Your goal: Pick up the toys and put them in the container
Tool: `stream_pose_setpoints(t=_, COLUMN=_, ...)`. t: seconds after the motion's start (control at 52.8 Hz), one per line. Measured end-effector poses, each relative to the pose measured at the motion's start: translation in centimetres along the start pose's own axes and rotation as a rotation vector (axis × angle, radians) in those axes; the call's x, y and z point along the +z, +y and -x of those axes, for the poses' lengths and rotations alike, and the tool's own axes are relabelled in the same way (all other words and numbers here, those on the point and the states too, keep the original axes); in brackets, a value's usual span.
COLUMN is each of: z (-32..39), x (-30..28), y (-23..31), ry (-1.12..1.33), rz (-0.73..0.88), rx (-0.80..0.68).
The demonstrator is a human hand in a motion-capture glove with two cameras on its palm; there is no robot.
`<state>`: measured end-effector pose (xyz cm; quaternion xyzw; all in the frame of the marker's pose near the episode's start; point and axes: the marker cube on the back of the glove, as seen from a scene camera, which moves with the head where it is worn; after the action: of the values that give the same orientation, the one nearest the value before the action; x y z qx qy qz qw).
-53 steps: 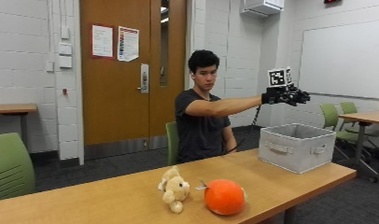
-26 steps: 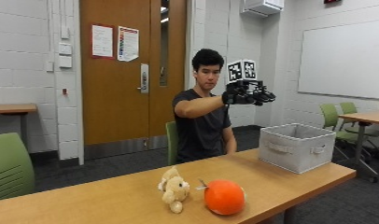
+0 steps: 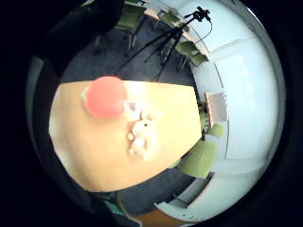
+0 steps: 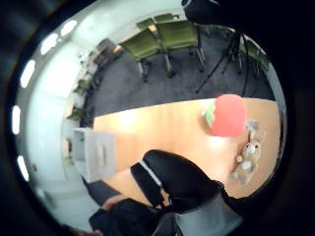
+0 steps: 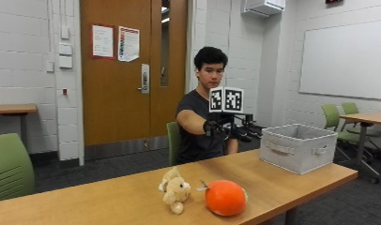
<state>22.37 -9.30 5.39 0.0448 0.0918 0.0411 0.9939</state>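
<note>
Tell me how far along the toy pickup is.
Nothing is done yet. The bear and orange ball both lie on the table, outside the bin. The right hand is in the air above the table, holding nothing. Both toys remain to be moved.

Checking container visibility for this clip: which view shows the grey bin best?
The outside view: the grey bin stands whole and upright on the table's end, handles visible. The thumb side palm view shows it small at the table edge; the little finger side view misses it.

No words or numbers can be read: the two papers [image 5: 116, 43] on the far door [image 5: 133, 70] seem printed, but too small to decipher.
</note>
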Motion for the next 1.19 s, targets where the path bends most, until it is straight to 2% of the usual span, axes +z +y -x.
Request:
stream_pose_setpoints(t=0.398, z=-1.8, x=14.4, y=-2.6, ry=-0.047, rz=0.255, rx=0.112)
stream_pose_setpoints(t=0.549, z=-2.6, x=17.1, y=-2.3, ry=-0.022, rz=0.354, rx=0.14)
stream_pose_setpoints(t=1.023, z=-2.3, x=16.1, y=-1.9, ry=0.048, rz=0.301, rx=0.128)
stream_pose_setpoints(t=1.193, z=-0.5, x=14.4, y=-1.3, ry=0.101, rz=0.361, rx=0.081)
